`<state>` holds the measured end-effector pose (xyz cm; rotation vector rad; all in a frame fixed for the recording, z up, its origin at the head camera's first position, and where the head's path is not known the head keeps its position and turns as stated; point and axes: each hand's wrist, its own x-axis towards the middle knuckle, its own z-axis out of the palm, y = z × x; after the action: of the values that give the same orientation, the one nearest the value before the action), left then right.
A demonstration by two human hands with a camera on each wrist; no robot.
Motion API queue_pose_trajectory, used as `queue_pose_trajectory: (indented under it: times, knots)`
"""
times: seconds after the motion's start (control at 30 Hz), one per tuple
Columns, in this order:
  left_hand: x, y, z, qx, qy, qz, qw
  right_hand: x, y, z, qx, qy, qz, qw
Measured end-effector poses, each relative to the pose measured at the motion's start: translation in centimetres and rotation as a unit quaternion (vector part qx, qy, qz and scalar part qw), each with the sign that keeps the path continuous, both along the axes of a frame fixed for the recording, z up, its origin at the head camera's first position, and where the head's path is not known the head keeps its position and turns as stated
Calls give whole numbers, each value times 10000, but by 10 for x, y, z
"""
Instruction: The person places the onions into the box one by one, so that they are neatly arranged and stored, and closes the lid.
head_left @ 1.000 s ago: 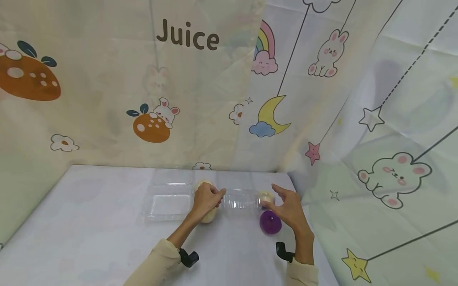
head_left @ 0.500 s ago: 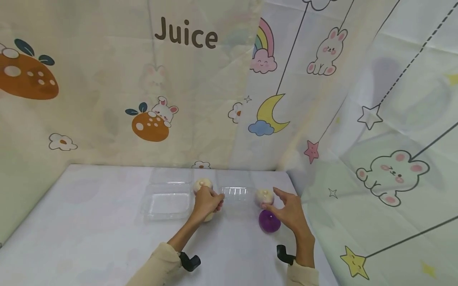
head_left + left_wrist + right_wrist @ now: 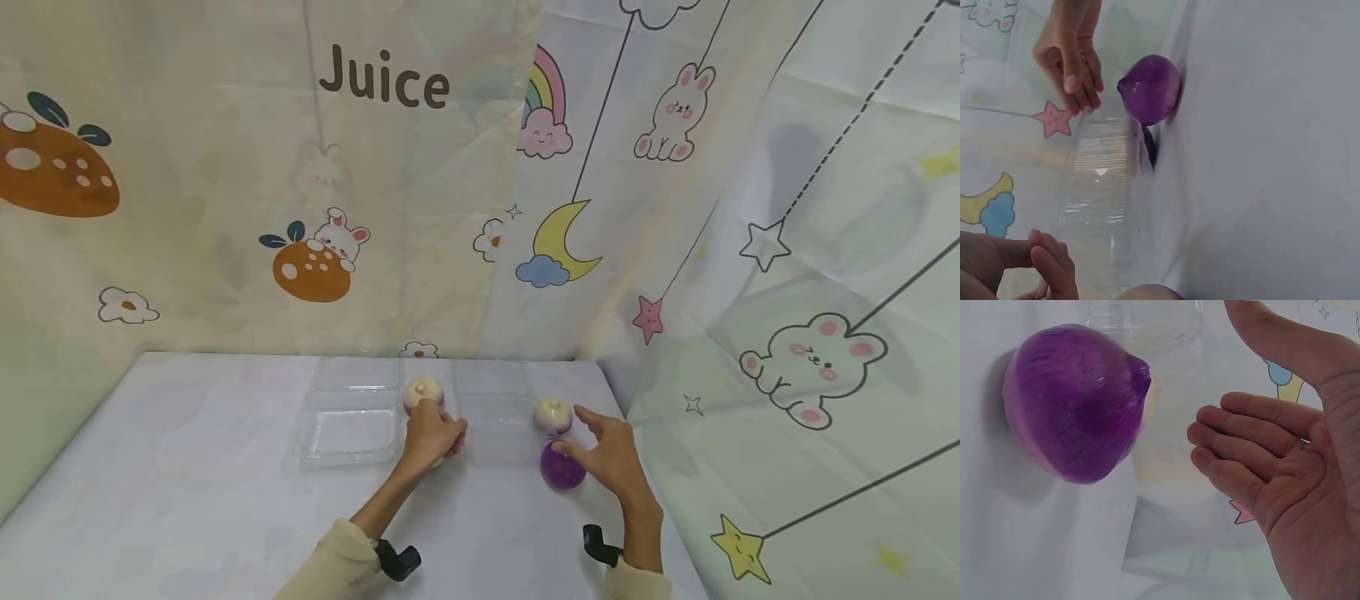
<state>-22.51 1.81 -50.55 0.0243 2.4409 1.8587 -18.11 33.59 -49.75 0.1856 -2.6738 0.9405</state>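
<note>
My left hand (image 3: 435,433), fingers bent down, is at the left edge of a clear plastic clamshell box (image 3: 491,408). In the left wrist view its fingers (image 3: 1054,269) lie beside the box's ribbed wall; I cannot tell whether they pinch its edge. A cream onion (image 3: 423,390) sits just beyond that hand, and another pale one (image 3: 438,464) is mostly hidden under it. My right hand (image 3: 611,454) is spread, thumb apart from the fingers, its palm empty in the right wrist view. Near its thumb lie a cream-and-purple onion (image 3: 553,415) and a purple onion (image 3: 562,467).
A second clear clamshell box (image 3: 352,433) lies with its lid folded back, left of the left hand. The white table (image 3: 225,500) ends at a printed cloth backdrop (image 3: 187,275) behind and at another cloth (image 3: 810,500) on the right.
The right-hand box has come away from the right hand and now looks flatter, its ribbed side no longer showing from the head. Both hands have drifted slightly nearer me.
</note>
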Motion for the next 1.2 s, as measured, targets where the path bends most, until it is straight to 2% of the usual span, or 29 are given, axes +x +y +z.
queue_pose_trajectory:
  times: [0.2,0.53,1.0,1.2]
  knots:
    - [2,-1,-1,-109,-23,-78,9999,3,2,-5,63,-78,18,9999]
    - [6,-2,-4,-305,59,-33,9995,8,4,-12,-135,-585,-54,9982]
    - [9,-5,-5,-272,-50,-73,9996,7,6,-26,-295,-495,69,9983]
    - [11,-5,-7,-291,-21,-90,9995,9,7,-30,-289,-608,64,9977]
